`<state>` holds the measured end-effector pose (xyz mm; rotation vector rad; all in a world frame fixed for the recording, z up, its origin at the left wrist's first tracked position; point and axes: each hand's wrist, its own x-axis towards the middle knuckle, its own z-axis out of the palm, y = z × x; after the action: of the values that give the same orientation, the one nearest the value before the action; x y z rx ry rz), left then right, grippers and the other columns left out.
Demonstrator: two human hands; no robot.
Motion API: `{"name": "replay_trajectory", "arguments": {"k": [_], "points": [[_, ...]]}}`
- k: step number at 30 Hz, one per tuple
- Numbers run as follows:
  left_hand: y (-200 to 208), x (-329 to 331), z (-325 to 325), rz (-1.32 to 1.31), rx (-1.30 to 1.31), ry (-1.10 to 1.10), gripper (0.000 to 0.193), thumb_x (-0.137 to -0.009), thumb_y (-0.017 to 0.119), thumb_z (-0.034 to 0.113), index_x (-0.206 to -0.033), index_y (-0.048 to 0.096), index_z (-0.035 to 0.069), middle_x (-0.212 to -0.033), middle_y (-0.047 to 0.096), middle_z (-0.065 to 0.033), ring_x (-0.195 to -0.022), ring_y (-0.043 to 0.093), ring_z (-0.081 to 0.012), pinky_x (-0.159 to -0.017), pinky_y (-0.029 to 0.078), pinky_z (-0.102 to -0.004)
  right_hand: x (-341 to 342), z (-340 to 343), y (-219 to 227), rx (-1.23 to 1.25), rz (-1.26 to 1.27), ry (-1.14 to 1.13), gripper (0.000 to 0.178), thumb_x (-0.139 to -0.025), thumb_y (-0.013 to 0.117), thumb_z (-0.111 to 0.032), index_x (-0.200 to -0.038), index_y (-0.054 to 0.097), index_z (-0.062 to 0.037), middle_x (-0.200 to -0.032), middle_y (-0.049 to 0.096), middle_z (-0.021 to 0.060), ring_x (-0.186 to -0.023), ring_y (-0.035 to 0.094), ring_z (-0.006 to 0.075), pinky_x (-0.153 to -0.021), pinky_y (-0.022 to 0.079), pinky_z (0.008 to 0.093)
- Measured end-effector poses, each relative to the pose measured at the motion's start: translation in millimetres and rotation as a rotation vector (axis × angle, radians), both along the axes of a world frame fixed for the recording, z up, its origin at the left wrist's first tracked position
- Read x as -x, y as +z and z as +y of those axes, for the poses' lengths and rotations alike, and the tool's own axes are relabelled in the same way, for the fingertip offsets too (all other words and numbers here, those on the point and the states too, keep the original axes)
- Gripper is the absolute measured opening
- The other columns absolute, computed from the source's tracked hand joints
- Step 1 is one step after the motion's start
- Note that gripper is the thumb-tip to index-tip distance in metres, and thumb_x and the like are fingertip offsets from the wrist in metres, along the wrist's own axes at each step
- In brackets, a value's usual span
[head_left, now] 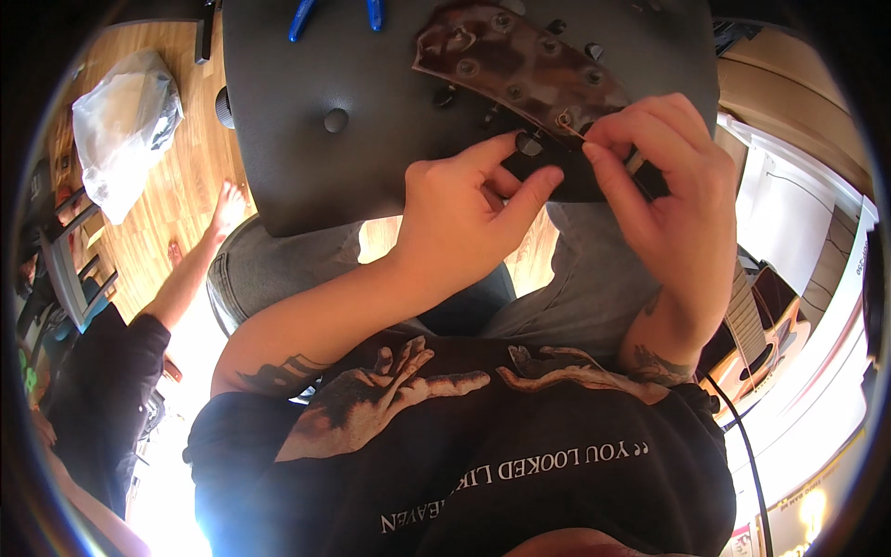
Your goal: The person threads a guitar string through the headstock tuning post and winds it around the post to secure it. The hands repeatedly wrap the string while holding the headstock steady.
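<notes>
Here the right hand (670, 169) pinches a string (574, 133) at the guitar headstock (534, 60); the left hand (461, 202), thumb and forefinger parted, is beside a tuner button (529, 144).

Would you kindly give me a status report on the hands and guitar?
Left hand at tuning knob; right hand pinching string; guitar headstock over black cushion; blue handles clear.

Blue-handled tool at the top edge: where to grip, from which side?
Probably around both blue handles, coming from the wearer's side: their ends point that way and stand apart over the black padded surface. The tool's head is out of frame, so that end can't be judged.
</notes>
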<state>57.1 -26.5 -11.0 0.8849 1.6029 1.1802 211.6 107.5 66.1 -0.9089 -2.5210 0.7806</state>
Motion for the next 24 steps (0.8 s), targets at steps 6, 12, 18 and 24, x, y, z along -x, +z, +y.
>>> {"name": "replay_trajectory", "arguments": {"k": [6,12,18,24], "points": [[1.1,13.6,13.0,0.216,-0.155,0.0,0.018,-0.1,0.083,0.008,-0.114,0.081,-0.004,-0.073,0.077,-0.0049,-0.062,0.071,-0.0059,-0.053,0.052,-0.0215,-2.1,0.4,0.2,-0.001,-0.022,0.03,0.017,-0.082,0.083,0.003,-0.097,0.077,-0.0018,-0.09,0.072,0.0083,-0.083,0.067,0.0221,-0.071,0.052,0.0327],[0.5,9.1,9.8,0.005,-0.043,-0.051,0.022,-0.109,0.072,0.018,-0.113,0.079,-0.003,-0.071,0.072,-0.0041,-0.055,0.064,-0.0064,-0.048,0.046,-0.0222,-4.4,1.1,-0.4,-0.013,-0.026,0.046,0.016,-0.083,0.083,0.003,-0.097,0.077,-0.0018,-0.09,0.072,0.0083,-0.083,0.068,0.0221,-0.071,0.052,0.0329],[1.1,18.4,8.3,-1.073,0.32,0.025,0.039,-0.116,0.061,0.033,-0.121,0.073,-0.004,-0.076,0.068,-0.0048,-0.048,0.051,-0.0062,-0.042,0.036,-0.0238,-3.5,1.8,0.8,-0.027,-0.016,0.051,0.016,-0.082,0.083,0.003,-0.096,0.077,-0.0016,-0.088,0.07,0.0084,-0.083,0.067,0.0229,-0.071,0.052,0.0334],[19.1,3.3,7.7,-0.476,0.252,0.103,0.031,-0.111,0.07,0.024,-0.114,0.072,-0.007,-0.082,0.076,-0.0101,-0.051,0.06,-0.0071,-0.042,0.042,-0.0249,-3.2,1.9,0.6,0.012,-0.044,0.026,0.015,-0.082,0.083,0.003,-0.095,0.076,-0.0015,-0.088,0.07,0.0084,-0.083,0.067,0.0232,-0.071,0.052,0.0338]]}}
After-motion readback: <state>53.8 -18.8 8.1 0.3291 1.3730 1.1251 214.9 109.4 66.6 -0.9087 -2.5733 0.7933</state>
